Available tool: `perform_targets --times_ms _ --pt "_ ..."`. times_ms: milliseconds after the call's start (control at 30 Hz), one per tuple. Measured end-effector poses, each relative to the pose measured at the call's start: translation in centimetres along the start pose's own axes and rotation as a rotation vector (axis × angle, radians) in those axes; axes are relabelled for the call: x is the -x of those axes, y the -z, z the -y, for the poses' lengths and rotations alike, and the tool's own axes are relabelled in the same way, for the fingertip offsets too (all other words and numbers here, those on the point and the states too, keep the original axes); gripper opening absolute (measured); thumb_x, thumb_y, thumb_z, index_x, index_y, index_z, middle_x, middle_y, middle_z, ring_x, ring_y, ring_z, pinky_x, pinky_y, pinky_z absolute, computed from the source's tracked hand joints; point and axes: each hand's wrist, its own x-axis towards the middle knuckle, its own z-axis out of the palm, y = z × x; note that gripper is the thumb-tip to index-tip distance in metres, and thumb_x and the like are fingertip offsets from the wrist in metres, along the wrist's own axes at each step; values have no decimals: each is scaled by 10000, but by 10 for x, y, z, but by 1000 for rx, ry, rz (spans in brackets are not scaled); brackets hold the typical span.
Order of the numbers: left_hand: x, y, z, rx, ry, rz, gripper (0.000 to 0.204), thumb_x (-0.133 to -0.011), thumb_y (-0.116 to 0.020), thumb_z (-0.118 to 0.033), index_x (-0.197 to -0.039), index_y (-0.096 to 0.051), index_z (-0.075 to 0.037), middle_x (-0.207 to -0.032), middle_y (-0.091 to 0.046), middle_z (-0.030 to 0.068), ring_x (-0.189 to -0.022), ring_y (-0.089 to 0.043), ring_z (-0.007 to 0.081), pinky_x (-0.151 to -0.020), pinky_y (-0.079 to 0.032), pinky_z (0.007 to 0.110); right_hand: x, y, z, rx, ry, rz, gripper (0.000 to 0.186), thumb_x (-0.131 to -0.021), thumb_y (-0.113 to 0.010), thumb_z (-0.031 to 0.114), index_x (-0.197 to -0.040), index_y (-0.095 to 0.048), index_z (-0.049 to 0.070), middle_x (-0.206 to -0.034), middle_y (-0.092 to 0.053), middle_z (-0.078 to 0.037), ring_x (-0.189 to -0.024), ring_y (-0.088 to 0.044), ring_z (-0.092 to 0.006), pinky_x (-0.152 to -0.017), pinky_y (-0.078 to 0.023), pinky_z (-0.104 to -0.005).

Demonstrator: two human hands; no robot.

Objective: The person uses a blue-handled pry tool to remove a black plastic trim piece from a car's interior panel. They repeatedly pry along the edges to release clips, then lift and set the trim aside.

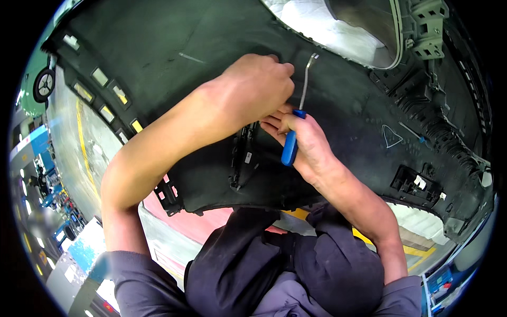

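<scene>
The right hand (310, 141) held a blue-handled tool (290, 148) over the black panel (348, 98), its bent tip near the panel's far curved edge. Just beside, the left hand (252, 84) had curled fingers; whether they gripped anything I could not tell.

Strong light glares on the white sheet (311, 26) and brightens the left forearm (174, 127); the black moulded panel (158, 47) is dim; fisheye bending warps the floor (97, 150), corners fall black, left edge softly blurred
</scene>
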Motion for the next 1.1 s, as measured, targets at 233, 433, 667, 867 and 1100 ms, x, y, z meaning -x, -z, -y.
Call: perform_targets --times_ms 233,433,667,867,1100 --pt "39 -21 -4 -62 -6 -36 109 -876 -767 -200 -886 -826 -108 -1056 -727 29 -1015 -719 260 -740 -636 368 24 -9 -17 345 104 -10 392 -1031 -620 149 -1363 -653 -55 -1231 -760 -166 -1068 -753 -256 -988 -587 -382" --pt "48 -47 -2 -38 -9 -164 96 -857 -748 -161 -801 -814 -122 -900 -780 34 -919 -739 265 -701 -630 386 62 -16 26 1873 211 205 428 -1042 -738 400 -1142 -630 -2 -901 -731 -219 -783 -740 -399 -684 -566 -449" --pt "42 -42 6 67 -45 -140 121 -862 -723 -155 -796 -811 -105 -804 -801 74 -823 -797 286 -679 -622 426 72 -39 46 2068 195 375 293 -1123 -604 297 -1186 -639 12 -971 -729 -222 -862 -727 -451 -737 -586 -541" --pt "30 -36 3 21 -71 -13 136 -903 -705 -152 -852 -823 -108 -886 -830 75 -878 -814 276 -697 -630 418 63 -64 62 2032 93 364 313 -1132 -577 274 -1195 -669 -18 -974 -731 -243 -907 -716 -467 -789 -575 -543" --pt "26 -36 -2 -3 -92 -7 128 -910 -712 -151 -883 -831 -110 -901 -833 64 -891 -813 263 -708 -632 410 67 -85 69 1934 -107 252 349 -1145 -550 273 -1205 -670 -50 -936 -712 -293 -934 -705 -490 -819 -546 -549"
